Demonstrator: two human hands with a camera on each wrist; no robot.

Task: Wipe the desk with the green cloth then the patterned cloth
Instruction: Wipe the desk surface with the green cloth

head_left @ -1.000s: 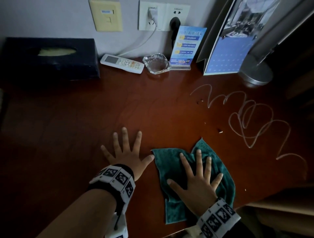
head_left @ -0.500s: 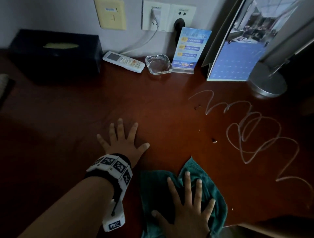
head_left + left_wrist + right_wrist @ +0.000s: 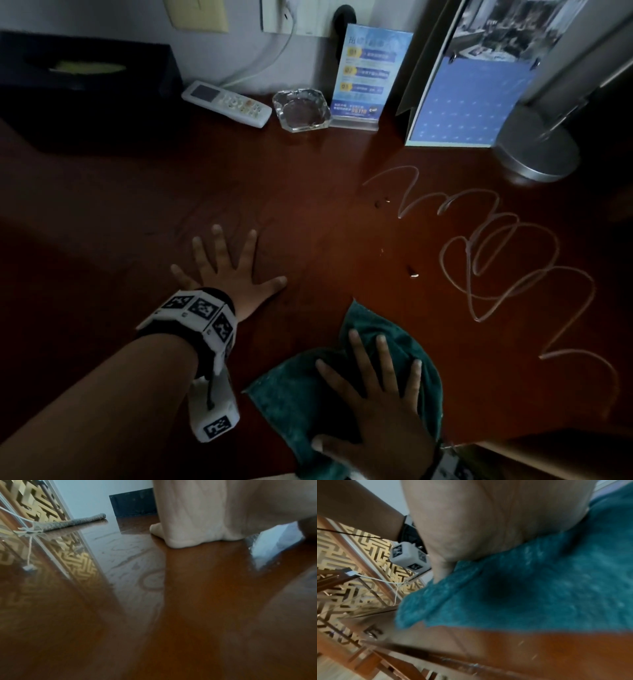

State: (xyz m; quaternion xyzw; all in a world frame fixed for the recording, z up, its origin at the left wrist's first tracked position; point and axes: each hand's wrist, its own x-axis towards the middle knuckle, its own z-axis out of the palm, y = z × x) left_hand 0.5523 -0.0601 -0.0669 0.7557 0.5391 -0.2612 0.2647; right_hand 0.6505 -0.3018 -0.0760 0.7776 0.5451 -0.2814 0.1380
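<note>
— Where is your right hand [image 3: 380,407], and what has it got?

— Your right hand lies flat on the green cloth [image 3: 291,401], fingers straight and spread, pressing it onto the counter [image 3: 308,222] near the front edge. It grips nothing; the palm simply bears down on the cloth. In your right wrist view the cloth [image 3: 530,595] fills the frame under the heel of your hand [image 3: 488,520].

— And your left hand [image 3: 226,274]?

— It is spread flat on the bare wood, fingers straight and apart, holding nothing. It sits just to the left of the cloth, not touching it. Your left wrist view shows the fingers [image 3: 192,520] planted on the glossy surface.

— What lies ahead of the cloth?

— To your right, a pale looping squiggle [image 3: 496,267] is drawn across the wood, with a few small crumbs [image 3: 412,272] between it and the cloth. Along the wall stand a black tissue box [image 3: 85,85], a white remote [image 3: 226,102], a glass ashtray [image 3: 301,109], a blue sign [image 3: 366,75], a calendar [image 3: 469,96] and a round metal lamp base [image 3: 537,150].

— The patterned cloth?

— I cannot tell where it is; a greyish rolled thing [image 3: 72,522] shows at the far edge in your left wrist view, too blurred to name.
</note>
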